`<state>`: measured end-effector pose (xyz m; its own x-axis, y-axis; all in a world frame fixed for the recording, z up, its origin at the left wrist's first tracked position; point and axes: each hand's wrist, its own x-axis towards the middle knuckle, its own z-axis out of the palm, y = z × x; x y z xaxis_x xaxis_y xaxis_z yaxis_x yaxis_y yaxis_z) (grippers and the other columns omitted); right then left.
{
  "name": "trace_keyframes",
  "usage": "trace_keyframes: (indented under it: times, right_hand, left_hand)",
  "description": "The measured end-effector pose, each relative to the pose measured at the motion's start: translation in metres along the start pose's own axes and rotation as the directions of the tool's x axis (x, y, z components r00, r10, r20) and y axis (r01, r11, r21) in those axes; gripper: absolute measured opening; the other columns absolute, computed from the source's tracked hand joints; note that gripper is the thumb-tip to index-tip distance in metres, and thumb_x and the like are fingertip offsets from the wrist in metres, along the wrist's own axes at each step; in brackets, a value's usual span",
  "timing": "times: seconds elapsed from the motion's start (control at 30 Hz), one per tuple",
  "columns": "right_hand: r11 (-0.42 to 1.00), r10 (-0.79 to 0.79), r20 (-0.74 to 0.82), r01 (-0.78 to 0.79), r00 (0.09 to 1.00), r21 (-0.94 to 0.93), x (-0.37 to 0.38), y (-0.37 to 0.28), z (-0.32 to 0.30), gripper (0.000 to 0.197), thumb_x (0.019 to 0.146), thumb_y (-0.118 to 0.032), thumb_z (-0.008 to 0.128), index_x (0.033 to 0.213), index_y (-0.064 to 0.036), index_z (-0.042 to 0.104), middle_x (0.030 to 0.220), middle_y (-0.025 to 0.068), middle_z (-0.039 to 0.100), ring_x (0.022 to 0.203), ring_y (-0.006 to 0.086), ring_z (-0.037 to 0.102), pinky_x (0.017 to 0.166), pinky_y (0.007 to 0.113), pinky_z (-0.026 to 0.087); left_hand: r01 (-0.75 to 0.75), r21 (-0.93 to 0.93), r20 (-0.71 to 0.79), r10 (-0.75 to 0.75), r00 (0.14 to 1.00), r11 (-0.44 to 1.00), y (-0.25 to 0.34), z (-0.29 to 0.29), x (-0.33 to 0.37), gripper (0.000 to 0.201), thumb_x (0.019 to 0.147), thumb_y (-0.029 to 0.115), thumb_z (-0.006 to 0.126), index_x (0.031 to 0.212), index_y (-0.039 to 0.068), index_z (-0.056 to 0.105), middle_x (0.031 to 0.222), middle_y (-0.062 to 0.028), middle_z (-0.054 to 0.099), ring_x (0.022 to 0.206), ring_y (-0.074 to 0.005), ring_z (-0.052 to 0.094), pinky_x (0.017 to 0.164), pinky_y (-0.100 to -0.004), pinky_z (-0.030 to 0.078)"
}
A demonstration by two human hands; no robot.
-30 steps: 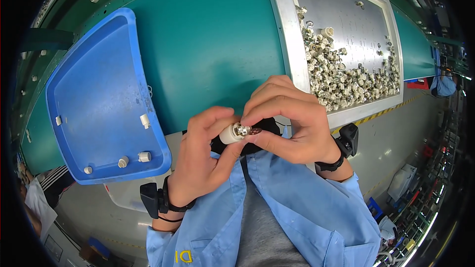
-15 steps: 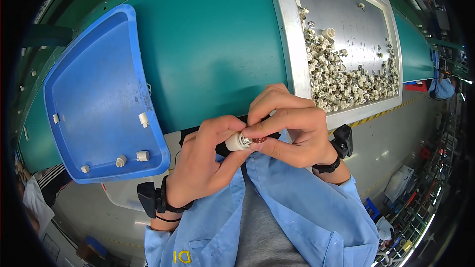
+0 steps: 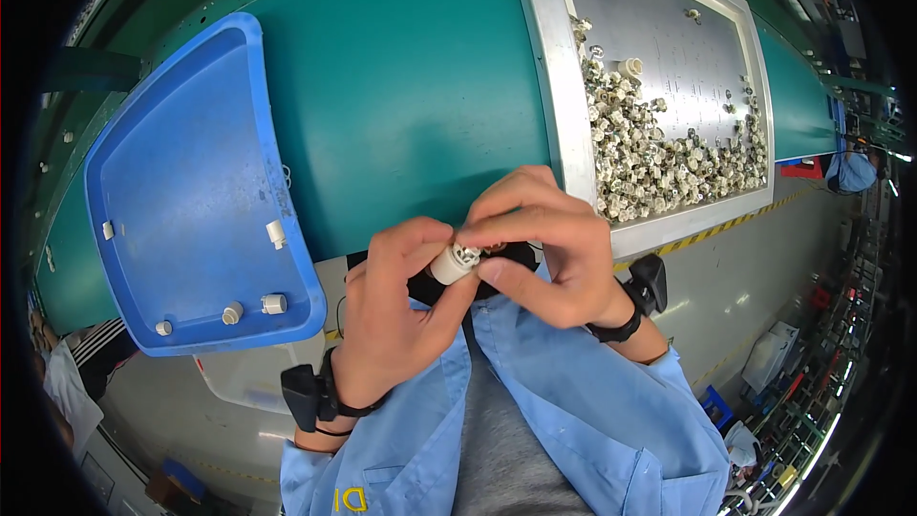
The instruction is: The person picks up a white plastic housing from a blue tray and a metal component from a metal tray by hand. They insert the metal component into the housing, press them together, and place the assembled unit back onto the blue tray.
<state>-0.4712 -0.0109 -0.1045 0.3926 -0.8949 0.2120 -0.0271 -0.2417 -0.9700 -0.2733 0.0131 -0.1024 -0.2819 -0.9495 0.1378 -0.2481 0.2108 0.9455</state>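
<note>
Head view: the left hand (image 3: 401, 301) had its thumb and fingers closed around a white fitting (image 3: 449, 268), held in front of the body, just off the near edge of the green worktop (image 3: 411, 67). The right hand (image 3: 554, 253) was bent, thumb and forefinger slightly apart at the fitting's open end; could not tell whether it pinched anything there.

Change over the last half second: right thumb drew back a little, and the reddish-brown patch (image 3: 494, 249) beside the mouth, unidentified, became more covered by fingers. The insert's prongs (image 3: 466, 256) showed in the mouth.

Judged: work at the mouth was unfinished. Five white pieces in the blue tray (image 3: 181, 162) lay as before.
</note>
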Motion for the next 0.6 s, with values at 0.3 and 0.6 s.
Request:
trace_keyframes:
  times: [0.3,0.6]
  right_hand:
    - [0.72,-0.188,-0.079,0.083,0.979,-0.689,0.008,-0.025,0.016,0.04,0.066,-0.03,0.081,0.098,-0.007,0.072,0.106,0.0072,0.066,0.094,0.0254,0.062,0.097,0.047,0.038]
    - [0.703,-0.271,-0.035,0.173,0.962,-0.69,0.011,-0.018,0.006,0.034,0.069,-0.03,0.08,0.091,-0.0052,0.072,0.093,0.0065,0.069,0.085,0.0242,0.066,0.101,0.051,0.038]
  left_hand:
    - [-0.198,0.446,-0.101,0.269,0.958,0.873,-0.001,0.005,0.004,0.05,0.079,0.002,0.083,0.116,-0.004,0.05,0.087,-0.0154,0.069,0.072,-0.0229,0.073,0.062,-0.0327,0.058]
    - [0.142,-0.429,-0.029,-0.17,0.985,0.892,0.009,0.004,-0.001,0.034,0.088,0.008,0.076,0.112,-0.005,0.056,0.105,-0.0167,0.067,0.094,-0.0207,0.069,0.082,-0.0328,0.055]
